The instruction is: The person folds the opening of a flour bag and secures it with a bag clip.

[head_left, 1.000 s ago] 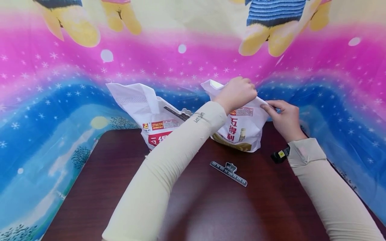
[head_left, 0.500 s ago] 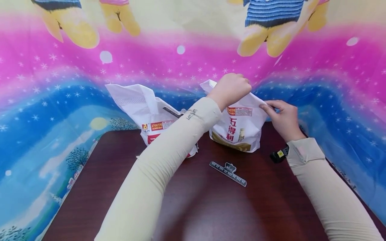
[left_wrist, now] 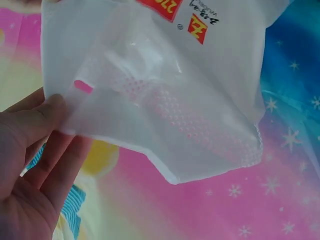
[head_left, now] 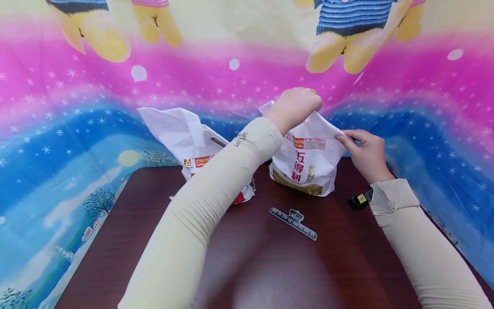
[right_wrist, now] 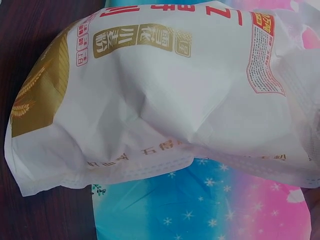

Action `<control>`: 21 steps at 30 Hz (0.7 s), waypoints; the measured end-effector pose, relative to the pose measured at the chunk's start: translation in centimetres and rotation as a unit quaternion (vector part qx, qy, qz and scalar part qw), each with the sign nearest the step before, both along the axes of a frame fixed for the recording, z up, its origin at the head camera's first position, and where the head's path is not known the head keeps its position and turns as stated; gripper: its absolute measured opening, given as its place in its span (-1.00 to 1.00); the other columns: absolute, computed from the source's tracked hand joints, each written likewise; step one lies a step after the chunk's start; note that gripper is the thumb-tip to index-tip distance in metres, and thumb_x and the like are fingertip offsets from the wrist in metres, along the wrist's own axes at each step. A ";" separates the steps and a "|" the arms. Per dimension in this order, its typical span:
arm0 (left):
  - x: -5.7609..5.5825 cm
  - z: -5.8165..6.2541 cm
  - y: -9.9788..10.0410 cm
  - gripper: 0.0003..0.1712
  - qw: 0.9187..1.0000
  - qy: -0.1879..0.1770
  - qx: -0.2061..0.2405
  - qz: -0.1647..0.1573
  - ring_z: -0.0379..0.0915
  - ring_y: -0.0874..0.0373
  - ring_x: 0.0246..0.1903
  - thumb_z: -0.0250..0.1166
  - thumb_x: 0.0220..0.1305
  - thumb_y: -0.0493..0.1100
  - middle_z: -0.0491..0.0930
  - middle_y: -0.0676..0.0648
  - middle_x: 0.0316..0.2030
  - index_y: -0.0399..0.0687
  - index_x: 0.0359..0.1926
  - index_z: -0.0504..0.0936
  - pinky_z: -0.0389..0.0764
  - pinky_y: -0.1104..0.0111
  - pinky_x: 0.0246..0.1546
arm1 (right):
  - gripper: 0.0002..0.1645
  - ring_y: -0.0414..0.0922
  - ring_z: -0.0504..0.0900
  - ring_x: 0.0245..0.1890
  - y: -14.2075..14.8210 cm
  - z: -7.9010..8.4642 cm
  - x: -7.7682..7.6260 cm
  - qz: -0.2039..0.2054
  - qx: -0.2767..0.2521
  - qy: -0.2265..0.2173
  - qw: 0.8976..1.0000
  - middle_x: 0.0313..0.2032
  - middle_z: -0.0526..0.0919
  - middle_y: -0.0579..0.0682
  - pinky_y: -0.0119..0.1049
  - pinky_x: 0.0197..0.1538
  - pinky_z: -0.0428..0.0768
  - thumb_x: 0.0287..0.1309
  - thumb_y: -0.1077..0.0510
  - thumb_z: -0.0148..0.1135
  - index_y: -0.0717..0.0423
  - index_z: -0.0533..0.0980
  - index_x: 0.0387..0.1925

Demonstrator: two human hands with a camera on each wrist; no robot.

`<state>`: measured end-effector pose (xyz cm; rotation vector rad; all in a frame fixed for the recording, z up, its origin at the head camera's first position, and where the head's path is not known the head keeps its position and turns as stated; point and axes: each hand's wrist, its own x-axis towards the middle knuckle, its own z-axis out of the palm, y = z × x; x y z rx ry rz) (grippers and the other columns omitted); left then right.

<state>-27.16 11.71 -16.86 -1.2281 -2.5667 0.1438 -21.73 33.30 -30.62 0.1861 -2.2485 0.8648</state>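
Observation:
A white flour bag (head_left: 326, 161) with red lettering and a gold base stands on the table at the back, right of centre. My left hand (head_left: 295, 107) pinches its top edge; in the left wrist view the thumb (left_wrist: 52, 107) lies on the near face and fingers sit behind the plastic. At the upper right corner of the bag, my right hand (head_left: 366, 152) pinches the rim between thumb and fingers. The right wrist view is filled by the bag's creased side (right_wrist: 165, 105), and no hand shows there. A long clip with a piano-key pattern (head_left: 293, 223) lies in front of the bag.
Left of it stands a second white flour bag (head_left: 173, 126), partly behind my left forearm, with a similar clip (head_left: 219, 141) across its upper part. The dark wooden table (head_left: 278, 274) extends toward me. A patterned cloth (head_left: 208, 60) hangs behind and at both sides.
My left hand has shifted slightly left and up along the bag's top edge, uncovering more of the bag's front. My right hand keeps its place at the corner.

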 end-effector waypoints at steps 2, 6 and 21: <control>-0.2 0.3 -0.2 -0.76 0.999 -0.027 0.024 0.001 0.49 0.26 0.00 0.18 0.49 -0.13 0.62 0.11 0.01 0.11 0.10 0.63 0.46 0.48 0.08 | -0.66 -0.61 0.42 -0.21 -0.1 0.0 0.1 0.000 0.000 -0.001 1.000 -0.08 0.72 0.23 -0.74 -0.24 0.39 0.32 0.11 0.35 0.25 0.70 0.01; -0.4 0.9 -0.6 -0.85 0.996 -0.066 0.065 -0.012 0.29 0.25 -0.27 0.06 0.48 -0.23 0.42 0.08 -0.30 0.05 -0.22 0.54 0.32 0.48 -0.19 | -0.65 -0.60 0.43 -0.22 -0.2 0.0 0.4 -0.002 -0.004 -0.007 1.000 -0.07 0.72 0.22 -0.75 -0.24 0.40 0.32 0.10 0.34 0.24 0.70 0.02; -0.8 1.6 -1.4 -0.74 0.980 -0.181 0.078 -0.003 0.42 0.19 0.06 0.16 0.49 -0.17 0.56 0.08 0.10 0.11 0.11 0.63 0.47 0.39 0.09 | -0.65 -0.47 0.44 -0.23 -0.4 -0.1 0.4 -0.011 -0.012 -0.007 1.000 -0.11 0.73 0.20 -0.71 -0.30 0.40 0.31 0.07 0.36 0.22 0.70 0.01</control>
